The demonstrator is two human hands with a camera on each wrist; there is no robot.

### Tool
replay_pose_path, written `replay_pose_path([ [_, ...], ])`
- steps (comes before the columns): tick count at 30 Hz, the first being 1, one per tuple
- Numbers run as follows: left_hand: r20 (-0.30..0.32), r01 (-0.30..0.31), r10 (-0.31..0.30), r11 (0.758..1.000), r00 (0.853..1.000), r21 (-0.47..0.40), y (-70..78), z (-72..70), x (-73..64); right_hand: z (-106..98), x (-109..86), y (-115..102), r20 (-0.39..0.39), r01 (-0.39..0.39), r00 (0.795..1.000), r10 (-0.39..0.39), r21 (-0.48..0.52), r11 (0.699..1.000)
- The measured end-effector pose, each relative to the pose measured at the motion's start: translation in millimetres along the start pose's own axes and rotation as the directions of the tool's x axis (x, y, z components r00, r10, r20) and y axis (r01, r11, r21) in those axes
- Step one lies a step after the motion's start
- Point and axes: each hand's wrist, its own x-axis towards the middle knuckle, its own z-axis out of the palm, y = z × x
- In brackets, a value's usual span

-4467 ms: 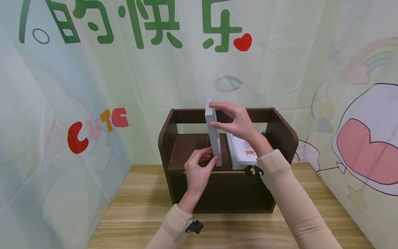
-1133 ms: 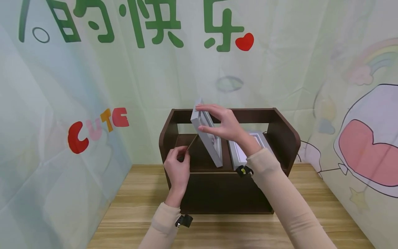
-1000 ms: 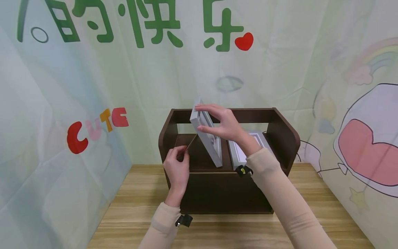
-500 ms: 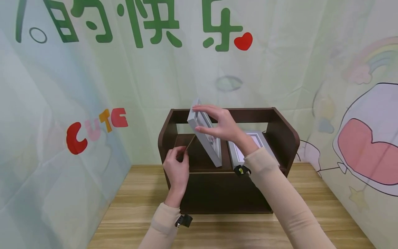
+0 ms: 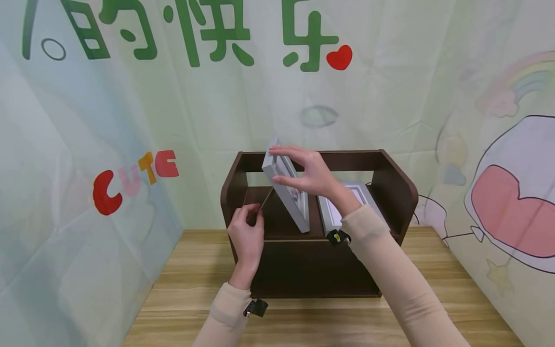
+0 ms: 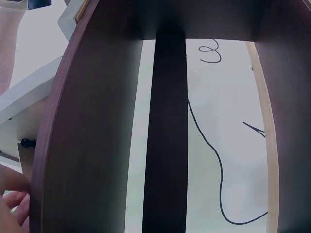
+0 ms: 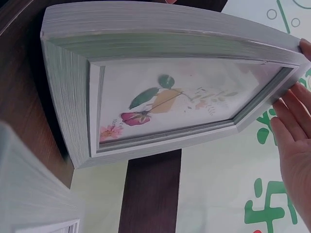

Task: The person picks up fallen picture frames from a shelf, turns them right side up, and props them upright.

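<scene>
A light grey photo frame (image 5: pixel 287 198) stands on its lower edge on the dark brown shelf unit (image 5: pixel 318 270), its top tilted to the left. My right hand (image 5: pixel 314 173) grips its upper end, thumb on the near edge and fingers over the top. A pressed-flower picture (image 7: pixel 165 104) with a rose shows behind its front in the right wrist view. My left hand (image 5: pixel 247 236) pinches the thin brown stand (image 5: pixel 266 198) folded out from the frame's back. The left wrist view shows a black hinge (image 6: pixel 29 143) on that back and my fingertips (image 6: pixel 14 182) at its lower left.
A second grey photo frame (image 5: pixel 328 219) lies flat on the shelf's right side, partly under my right forearm. The unit has raised side panels (image 5: pixel 401 193) and a back rail (image 5: pixel 355 160). It stands on a wood-grain table (image 5: pixel 186 289) before a printed cloth backdrop (image 5: pixel 243 111).
Since the oldest frame, the photo frame has tipped from nearly upright to the left, and my left hand has moved left, swinging out its stand. Over the last second almost nothing moves.
</scene>
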Motion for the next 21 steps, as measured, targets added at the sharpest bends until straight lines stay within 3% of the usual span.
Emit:
replay_pose_path([
  [7, 0.007, -0.007, 0.007, 1.000, 1.000, -0.008, -0.7, -0.6, 0.4, -2.1, -0.3, 1.6, -0.001, -0.015, 1.000, 0.015, 0.008, 1.000],
  [13, -0.013, -0.038, 0.037, 0.999, 0.999, -0.039, 2.6, -0.9, -2.5, -6.3, -5.7, 8.4, -0.021, -0.122, 0.992, 0.124, 0.074, 0.990],
  [17, -0.040, -0.082, 0.078, 0.992, 0.996, -0.100, 11.8, -0.2, -3.6, -8.6, -9.3, 18.0, -0.021, -0.220, 0.975, 0.223, 0.100, 0.970],
  [21, -0.054, -0.124, 0.117, 0.982, 0.992, -0.143, 22.8, 2.6, -4.2, -9.5, -12.8, 27.3, 0.021, -0.342, 0.940, 0.342, 0.113, 0.933],
])
